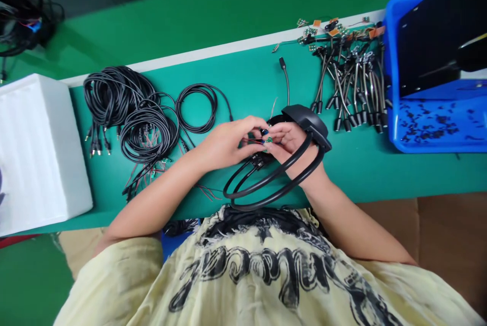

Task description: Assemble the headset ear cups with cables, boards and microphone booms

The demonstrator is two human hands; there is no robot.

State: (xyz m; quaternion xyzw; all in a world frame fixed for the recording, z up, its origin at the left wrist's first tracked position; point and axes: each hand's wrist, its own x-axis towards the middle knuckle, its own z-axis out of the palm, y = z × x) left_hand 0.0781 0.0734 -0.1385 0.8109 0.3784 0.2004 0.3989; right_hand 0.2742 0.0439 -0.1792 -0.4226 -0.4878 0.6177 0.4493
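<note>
Fingers of the right hand (291,140) pinched a small green board (269,139) at the centre, between thumb and fingertips. Those of the left hand (228,142) curled in from nine o'clock, their tips just beside the board and thin wires (254,139) — whether they gripped either could not be told. A black headset (308,119) lay about the right wrist, its headband (262,200) bowing out toward seven o'clock.

Seen from the hands, a single coiled cable (195,127) sat toward ten o'clock, with a larger cable pile (110,93) beyond it, and a white foam box (41,153) stood at nine. Metal-stemmed pieces (359,93) lay in a row toward two — past them was a blue tray (392,72) bearing small dark bits (429,122). All these rested on a green tabletop (243,79).
</note>
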